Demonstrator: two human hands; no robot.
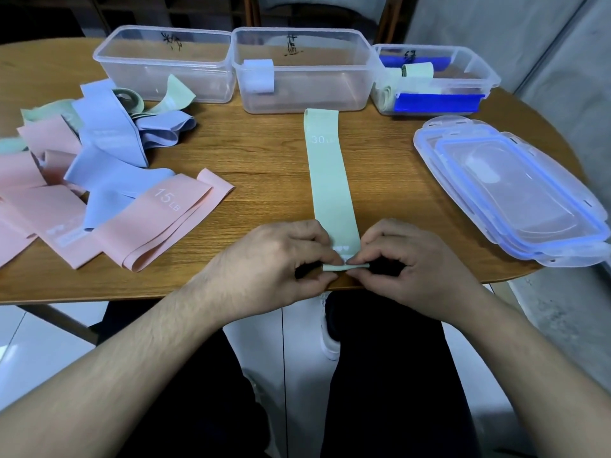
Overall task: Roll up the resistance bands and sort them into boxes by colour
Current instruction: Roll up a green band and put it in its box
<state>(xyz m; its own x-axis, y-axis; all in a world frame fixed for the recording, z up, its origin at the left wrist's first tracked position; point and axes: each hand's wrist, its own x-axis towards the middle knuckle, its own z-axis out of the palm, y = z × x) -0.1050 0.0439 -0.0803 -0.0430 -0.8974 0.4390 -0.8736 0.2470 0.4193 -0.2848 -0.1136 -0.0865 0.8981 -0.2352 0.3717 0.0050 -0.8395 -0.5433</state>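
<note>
1. Green band (327, 180) – flat, lengthwise on the table, near end folded over.
2. Pink and blue bands (99, 180) – loose heap, left.
3. Three clear boxes (299, 71) – back row; rolled bands in the middle and right ones.

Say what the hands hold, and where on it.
Both the left hand and right hand pinch the flat pale green resistance band at its near, folded-over end.

Bare forearms, no sleeves; dark trousers (380, 375) and a white shoe (330, 338) below.

Matt rubbery bands (330, 180) – clear glossy plastic boxes (299, 69) – wood-grain table (258, 153).
</note>
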